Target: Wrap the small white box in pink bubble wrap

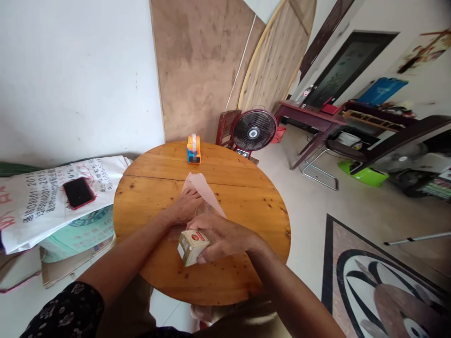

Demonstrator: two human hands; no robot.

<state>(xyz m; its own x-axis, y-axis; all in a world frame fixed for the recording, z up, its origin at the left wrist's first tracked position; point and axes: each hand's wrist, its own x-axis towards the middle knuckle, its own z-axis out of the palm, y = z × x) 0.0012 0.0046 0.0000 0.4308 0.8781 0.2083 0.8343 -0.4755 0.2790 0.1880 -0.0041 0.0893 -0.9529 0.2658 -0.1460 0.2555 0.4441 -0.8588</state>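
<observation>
My right hand (223, 237) grips a small cream and gold cardboard box (192, 247) with red print on its top. The box is tilted above the near half of a round wooden table (243, 272). Just to its left and farther off, my left hand (188, 206) lies with fingers stretched out on a thin, see-through sheet of bubble wrap (204, 188). Part of the sheet is folded over and part is hidden under both hands. Toward the table's far edge stands an orange and blue tape dispenser (193, 149), which neither hand touches.
Left of the table, a phone (79, 192) lies on a white printed sack (38, 206). Behind the table's far right edge stands a fan (253, 133). A dark red table (310, 112) and a chair (369, 145) are farther right.
</observation>
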